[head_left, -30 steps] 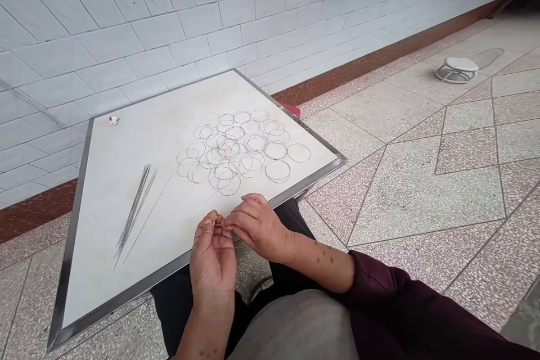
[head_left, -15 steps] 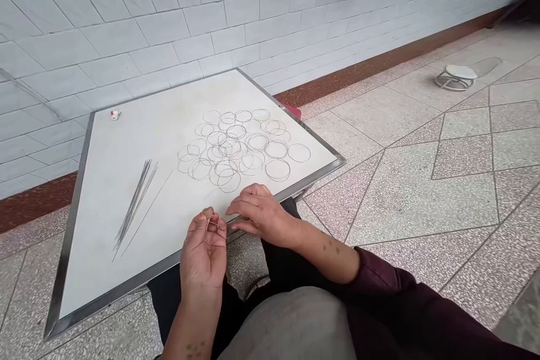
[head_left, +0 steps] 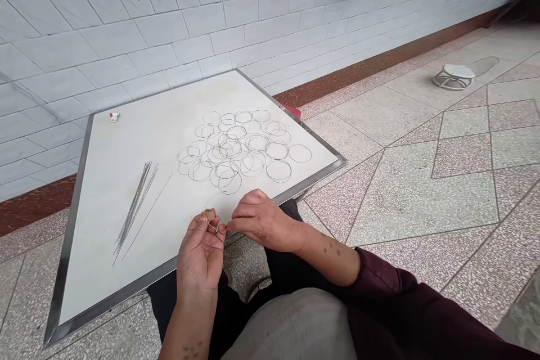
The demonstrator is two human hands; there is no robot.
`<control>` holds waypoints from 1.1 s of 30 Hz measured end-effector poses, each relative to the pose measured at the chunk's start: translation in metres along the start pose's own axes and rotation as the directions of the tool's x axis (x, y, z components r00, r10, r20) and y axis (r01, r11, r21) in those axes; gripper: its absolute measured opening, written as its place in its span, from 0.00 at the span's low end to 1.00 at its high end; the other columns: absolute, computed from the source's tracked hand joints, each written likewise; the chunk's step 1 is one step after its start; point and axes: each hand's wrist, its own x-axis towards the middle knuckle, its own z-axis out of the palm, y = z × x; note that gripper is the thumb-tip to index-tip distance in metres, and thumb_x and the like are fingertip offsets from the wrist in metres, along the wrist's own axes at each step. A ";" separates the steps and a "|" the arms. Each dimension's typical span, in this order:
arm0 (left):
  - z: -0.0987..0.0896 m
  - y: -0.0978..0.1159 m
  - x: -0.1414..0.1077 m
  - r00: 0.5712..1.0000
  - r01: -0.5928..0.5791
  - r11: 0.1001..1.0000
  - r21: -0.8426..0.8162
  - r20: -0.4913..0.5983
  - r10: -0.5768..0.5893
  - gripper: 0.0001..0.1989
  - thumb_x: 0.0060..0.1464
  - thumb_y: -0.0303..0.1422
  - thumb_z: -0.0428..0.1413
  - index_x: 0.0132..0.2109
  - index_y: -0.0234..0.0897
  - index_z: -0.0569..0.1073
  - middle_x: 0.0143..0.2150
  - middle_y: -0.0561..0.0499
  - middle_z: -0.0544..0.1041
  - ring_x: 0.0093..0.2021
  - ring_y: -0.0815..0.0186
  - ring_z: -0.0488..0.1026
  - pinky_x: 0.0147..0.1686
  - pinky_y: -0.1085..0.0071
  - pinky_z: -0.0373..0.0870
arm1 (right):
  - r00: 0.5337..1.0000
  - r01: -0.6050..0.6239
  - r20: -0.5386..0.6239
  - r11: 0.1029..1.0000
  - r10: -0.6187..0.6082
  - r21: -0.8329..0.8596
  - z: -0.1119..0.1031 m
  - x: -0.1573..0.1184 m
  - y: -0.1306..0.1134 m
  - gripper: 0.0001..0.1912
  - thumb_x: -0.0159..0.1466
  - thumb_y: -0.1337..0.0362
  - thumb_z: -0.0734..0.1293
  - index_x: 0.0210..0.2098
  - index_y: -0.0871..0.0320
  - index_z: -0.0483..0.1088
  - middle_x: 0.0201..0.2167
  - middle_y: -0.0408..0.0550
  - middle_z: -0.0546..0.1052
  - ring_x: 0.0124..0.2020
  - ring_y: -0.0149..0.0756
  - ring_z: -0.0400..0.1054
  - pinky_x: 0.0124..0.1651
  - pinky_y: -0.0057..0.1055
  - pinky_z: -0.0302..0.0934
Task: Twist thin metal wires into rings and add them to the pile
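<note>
Along the near edge of the steel-framed white board [head_left: 105, 180], right of the bundle of straight wires [head_left: 135, 205], the left hand [head_left: 200, 259] turns palm up, thumb and fingers pinched on a thin wire [head_left: 212, 226]. The right hand [head_left: 264, 220] has closed in from its earlier gap, its fingertips at the wire; whether they grip it cannot be told. Overlapping wire rings [head_left: 240, 149] lie mid-board.

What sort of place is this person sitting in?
Probably a covered porch or corridor, not a factory floor: there's a white-tiled wall, a speckled stone-tile floor and a low round stool. Wire rings lie on a metal-edged white board.
</note>
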 end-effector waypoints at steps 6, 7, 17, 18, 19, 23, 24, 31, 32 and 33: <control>-0.005 0.008 0.003 0.998 0.006 1.000 0.029 0.057 -0.008 0.09 0.40 0.23 0.69 0.29 0.33 0.76 0.36 0.51 0.76 0.32 0.71 0.73 0.28 0.78 0.72 | 0.999 0.035 -0.025 0.999 -0.035 -0.007 0.004 -0.001 -0.001 0.09 0.73 0.65 0.61 0.45 0.52 0.74 0.36 0.42 0.77 0.40 0.33 0.64 0.48 0.36 0.53; -0.005 0.009 0.002 0.998 0.011 0.999 0.035 0.057 -0.013 0.09 0.39 0.23 0.69 0.29 0.33 0.76 0.36 0.51 0.76 0.32 0.71 0.73 0.27 0.78 0.72 | 0.999 0.046 -0.026 0.999 -0.046 -0.007 0.003 -0.001 -0.001 0.09 0.73 0.66 0.61 0.46 0.52 0.73 0.37 0.42 0.77 0.41 0.32 0.65 0.50 0.36 0.53; -0.004 0.017 -0.005 0.997 0.022 0.993 0.116 0.071 -0.030 0.10 0.38 0.25 0.70 0.28 0.32 0.77 0.38 0.49 0.75 0.32 0.71 0.71 0.24 0.78 0.70 | 0.988 0.152 0.012 0.986 -0.151 -0.062 -0.009 -0.005 -0.001 0.10 0.73 0.67 0.60 0.47 0.51 0.73 0.40 0.40 0.79 0.45 0.31 0.66 0.59 0.37 0.52; -0.003 0.018 -0.006 0.997 0.023 0.993 0.120 0.067 -0.032 0.10 0.37 0.25 0.70 0.28 0.32 0.77 0.38 0.49 0.75 0.31 0.71 0.70 0.24 0.78 0.70 | 0.988 0.157 0.006 0.985 -0.157 -0.070 -0.012 -0.006 0.000 0.10 0.73 0.67 0.61 0.46 0.50 0.73 0.41 0.40 0.79 0.48 0.31 0.66 0.62 0.38 0.50; -0.003 0.019 -0.007 0.997 0.028 0.992 0.124 0.063 -0.036 0.10 0.36 0.25 0.71 0.27 0.31 0.77 0.37 0.48 0.75 0.31 0.71 0.70 0.23 0.78 0.69 | 0.987 0.160 0.005 0.984 -0.160 -0.079 -0.015 -0.007 0.001 0.09 0.73 0.67 0.62 0.46 0.50 0.74 0.42 0.40 0.79 0.51 0.31 0.65 0.64 0.40 0.49; -0.004 0.020 -0.009 0.996 0.045 0.989 0.142 0.069 -0.056 0.10 0.35 0.24 0.70 0.27 0.31 0.77 0.36 0.48 0.75 0.30 0.70 0.70 0.23 0.77 0.68 | 0.982 0.190 0.040 0.977 -0.187 -0.097 -0.022 -0.009 0.003 0.10 0.71 0.68 0.64 0.48 0.49 0.73 0.42 0.39 0.78 0.52 0.30 0.65 0.66 0.40 0.48; -0.004 0.020 -0.009 0.995 0.051 0.988 0.149 0.073 -0.062 0.10 0.36 0.24 0.70 0.27 0.31 0.77 0.36 0.48 0.75 0.30 0.70 0.71 0.23 0.77 0.68 | 0.980 0.199 0.045 0.975 -0.196 -0.095 -0.022 -0.009 0.003 0.10 0.71 0.69 0.63 0.47 0.49 0.73 0.41 0.39 0.78 0.52 0.30 0.66 0.66 0.40 0.49; -0.009 0.026 -0.007 0.988 0.081 0.969 0.232 0.106 -0.108 0.09 0.37 0.25 0.70 0.27 0.30 0.77 0.35 0.47 0.76 0.30 0.70 0.71 0.21 0.77 0.65 | 0.973 0.218 0.087 0.973 -0.212 -0.070 -0.024 -0.007 0.000 0.08 0.71 0.68 0.64 0.47 0.50 0.73 0.40 0.39 0.78 0.52 0.29 0.65 0.65 0.40 0.51; -0.010 0.027 -0.006 0.987 0.085 0.967 0.242 0.110 -0.114 0.10 0.36 0.25 0.70 0.27 0.29 0.77 0.35 0.47 0.76 0.30 0.70 0.71 0.21 0.77 0.64 | 0.973 0.215 0.098 0.974 -0.208 -0.067 -0.026 -0.007 -0.001 0.08 0.71 0.67 0.64 0.47 0.50 0.73 0.41 0.39 0.78 0.53 0.30 0.64 0.65 0.40 0.51; -0.010 0.027 -0.006 0.987 0.087 0.964 0.250 0.112 -0.118 0.10 0.36 0.25 0.70 0.27 0.29 0.77 0.35 0.47 0.76 0.30 0.70 0.71 0.21 0.78 0.64 | 0.973 0.214 0.107 0.975 -0.206 -0.064 -0.027 -0.006 -0.001 0.08 0.71 0.67 0.64 0.47 0.50 0.73 0.42 0.39 0.78 0.53 0.30 0.64 0.65 0.40 0.51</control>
